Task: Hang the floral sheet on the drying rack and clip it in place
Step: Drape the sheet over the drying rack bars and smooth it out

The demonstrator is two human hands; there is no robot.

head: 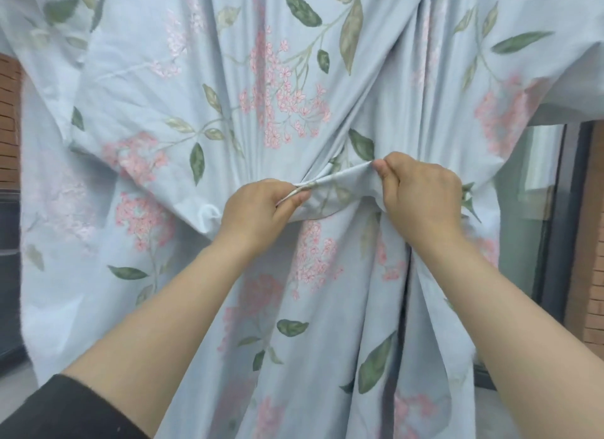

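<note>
**Opening out the pinched edge before any clipping**

Largest first: floral sheet (277, 79), draped in front of both grips and spreading above, below and to either side of them, gathered into long folds meeting right at the grips. No sign of the drying rack or of any clip; presumably above the grips, out of view. Beyond the right grip, a dark-framed window (539, 209) and, further out, a brick wall (588, 242). Behind the left grip, low in the view, a black sleeve (65, 409).

Left grip (261, 206): clenched on one end of a folded edge (340, 180) of the sheet, pinching it between thumb and curled fingers. Right grip (421, 193): grasping the other end the same way, slightly higher, thumb pressed onto the cloth. Between the two grips, a short run of edge drawn nearly taut.

Judged as the spreading stage: sheet already up, yet bunched and not clipped.

To do this step well:

- Pinch firmly at both ends and draw the grips apart along the line of the edge, not back toward the body, opening the folds above without dragging the cloth off its support.
- Work outward by sliding one grip at a time along the hem, never releasing both together.
- Mind the twisted fold just above the right grip; ease it flat with a light shake if caught.
- Level the lengths hanging below the grips before reaching for a clip.
</note>
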